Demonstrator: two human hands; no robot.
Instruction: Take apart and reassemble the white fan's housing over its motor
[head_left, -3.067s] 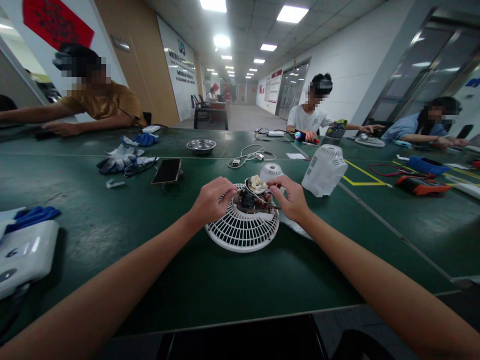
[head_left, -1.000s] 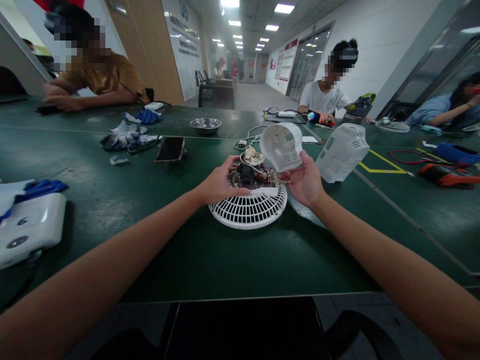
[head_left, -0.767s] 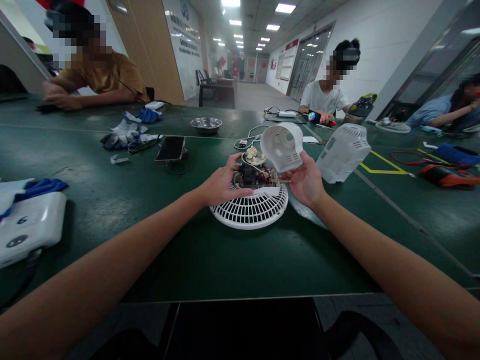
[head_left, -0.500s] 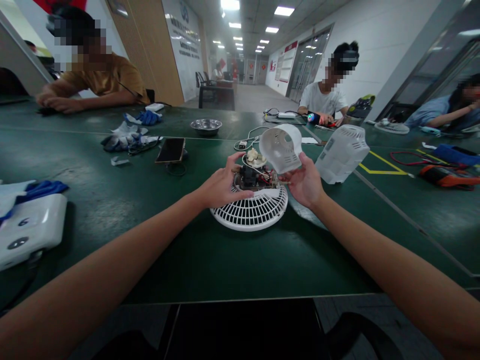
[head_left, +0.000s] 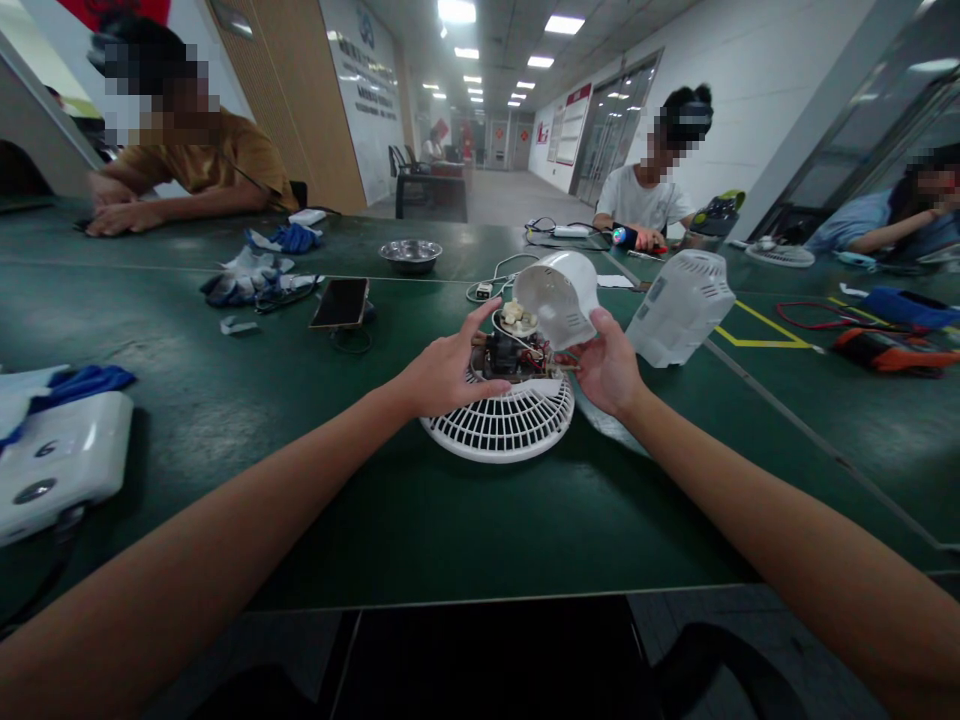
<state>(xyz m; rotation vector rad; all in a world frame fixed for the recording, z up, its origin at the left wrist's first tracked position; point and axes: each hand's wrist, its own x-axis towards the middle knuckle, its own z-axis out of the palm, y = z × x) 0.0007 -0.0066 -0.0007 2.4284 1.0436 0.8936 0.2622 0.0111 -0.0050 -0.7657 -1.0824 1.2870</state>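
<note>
A round white fan grille (head_left: 499, 425) lies on the green table, with a dark motor (head_left: 510, 352) and its wires on top. Around the motor's left side is my left hand (head_left: 454, 372), its thumb and fingers spread on either side of the motor; some fingertips are hidden behind it. My right hand (head_left: 609, 368) holds a white curved motor cover (head_left: 566, 300) by its lower right edge, tilted just above the right of the motor. Just right of that hand stands a white plastic housing (head_left: 681, 308).
A phone (head_left: 340, 303), gloves (head_left: 251, 278) and a metal bowl (head_left: 410, 255) lie to the left. At the near left is a white device (head_left: 67, 455). An orange tool (head_left: 892, 350) lies right. People sit across the table.
The white cover has turned and shifted slightly left over the motor, so its round opening no longer shows. My left hand has barely moved.
</note>
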